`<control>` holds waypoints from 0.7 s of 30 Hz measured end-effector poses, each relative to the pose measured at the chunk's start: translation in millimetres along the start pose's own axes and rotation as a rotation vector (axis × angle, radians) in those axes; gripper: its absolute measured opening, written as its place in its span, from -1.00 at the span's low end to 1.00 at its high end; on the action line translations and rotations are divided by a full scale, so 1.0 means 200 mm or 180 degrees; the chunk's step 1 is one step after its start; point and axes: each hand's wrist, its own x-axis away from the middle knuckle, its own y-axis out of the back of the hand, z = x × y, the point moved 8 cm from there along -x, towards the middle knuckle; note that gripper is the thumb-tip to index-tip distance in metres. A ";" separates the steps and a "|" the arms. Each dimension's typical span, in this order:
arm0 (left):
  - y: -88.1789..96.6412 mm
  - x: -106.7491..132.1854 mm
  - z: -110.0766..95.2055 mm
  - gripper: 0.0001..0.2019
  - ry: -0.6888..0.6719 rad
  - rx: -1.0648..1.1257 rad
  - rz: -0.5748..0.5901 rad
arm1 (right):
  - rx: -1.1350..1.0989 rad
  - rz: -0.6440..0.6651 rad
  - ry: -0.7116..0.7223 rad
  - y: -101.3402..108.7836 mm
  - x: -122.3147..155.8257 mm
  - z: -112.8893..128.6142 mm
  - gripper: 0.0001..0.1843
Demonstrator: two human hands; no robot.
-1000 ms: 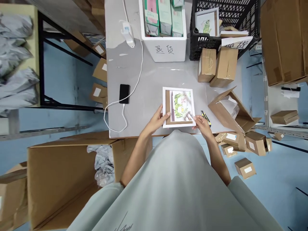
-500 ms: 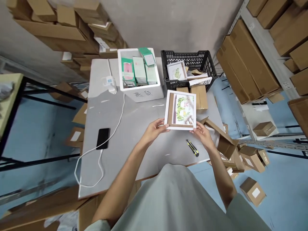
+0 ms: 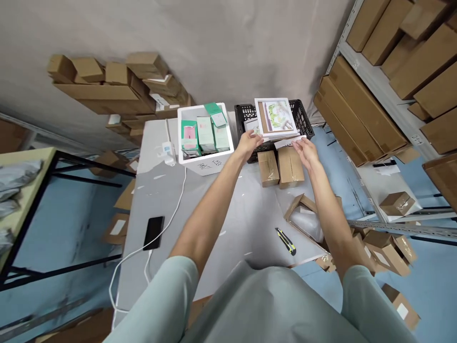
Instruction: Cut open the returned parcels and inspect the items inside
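While the left hand (image 3: 250, 143) grips one white-bordered floral frame (image 3: 276, 116) over the far-edge crate (image 3: 304, 123), the right hand (image 3: 307, 151) spreads open above two cartons (image 3: 291, 166).

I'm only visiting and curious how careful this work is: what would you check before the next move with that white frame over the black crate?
1. Left hand holds the white frame at its near corner: ok.
2. Right hand grips the frame: cannot tell.
3. Frame is above the black crate: ok.
4. Free room in the crate beneath it: cannot tell, hidden.
5. Utility knife lies apart from both hands: ok.
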 end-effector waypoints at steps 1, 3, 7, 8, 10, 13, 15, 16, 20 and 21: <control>-0.02 0.01 0.01 -0.36 -0.0003 -0.0031 -0.0021 | 0.0015 -0.0003 -0.0036 0.00 0.01 -0.01 -0.53; -0.04 0.09 0.09 -0.40 -0.0019 -0.0149 0.0081 | 0.0038 0.0070 -0.0105 0.02 0.08 -0.08 -0.58; -0.02 0.44 0.48 -0.58 0.0305 -0.0498 0.0414 | 0.0233 0.0219 -0.0226 0.17 0.38 -0.30 -0.58; 0.00 0.55 0.60 -0.61 0.0383 -0.0587 0.0463 | 0.0356 0.0220 -0.0196 0.22 0.48 -0.34 -0.51; 0.02 0.76 0.81 -0.60 0.0537 -0.0695 0.0538 | 0.0557 0.0189 -0.0139 0.33 0.67 -0.41 -0.36; 0.04 1.05 1.06 -0.52 0.0755 -0.0837 0.0695 | 0.0737 0.0043 -0.0063 0.51 0.97 -0.46 -0.28; 0.03 1.21 1.17 -0.53 0.0828 -0.0872 0.0826 | 0.0844 -0.0149 0.0035 0.63 1.17 -0.46 -0.32; 0.02 1.27 1.21 -0.56 0.0855 -0.0883 0.0889 | 0.0898 -0.0293 0.0104 0.69 1.26 -0.45 -0.35; -0.04 1.41 1.26 -0.52 0.0879 -0.0931 0.1088 | 0.1302 -0.1047 0.0506 0.98 1.59 -0.38 -0.42; -0.06 1.42 1.26 -0.47 0.0836 -0.0947 0.1119 | 0.1508 -0.1279 0.0642 1.07 1.66 -0.35 -0.41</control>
